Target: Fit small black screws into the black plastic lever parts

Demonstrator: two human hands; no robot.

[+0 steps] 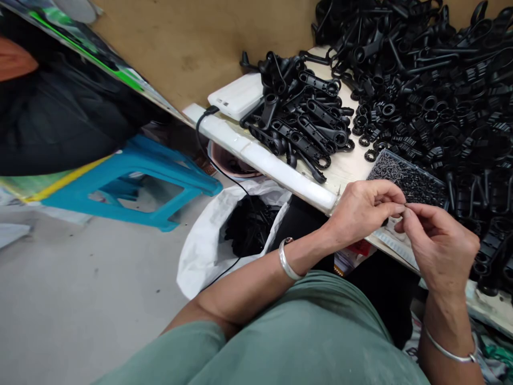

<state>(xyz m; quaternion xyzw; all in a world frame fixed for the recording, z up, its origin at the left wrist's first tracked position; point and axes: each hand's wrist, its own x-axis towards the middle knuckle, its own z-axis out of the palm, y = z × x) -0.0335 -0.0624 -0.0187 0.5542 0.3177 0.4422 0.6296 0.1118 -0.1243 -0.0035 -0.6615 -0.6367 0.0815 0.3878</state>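
Observation:
My left hand (pixel 363 208) and my right hand (pixel 438 238) meet fingertip to fingertip above the table's front edge. Both are closed in a pinch. Whatever sits between the fingertips is too small to name. Just behind them stands a clear plastic box (pixel 385 156) filled with small dark screw-like pieces (pixel 409 179). Left of it, black plastic arm-shaped parts (pixel 316 120) lie in a heap. Loose black rings (pixel 371 155) are scattered by the box.
A large pile of black plastic parts (pixel 420 64) covers the table's back and right. A white power bank (pixel 236 96) with a black cable (pixel 204 144) lies at the left corner. Below are a white sack (pixel 200 256) of black parts and a blue stool (pixel 148 214). Another person's dark clothing (pixel 60 112) shows left.

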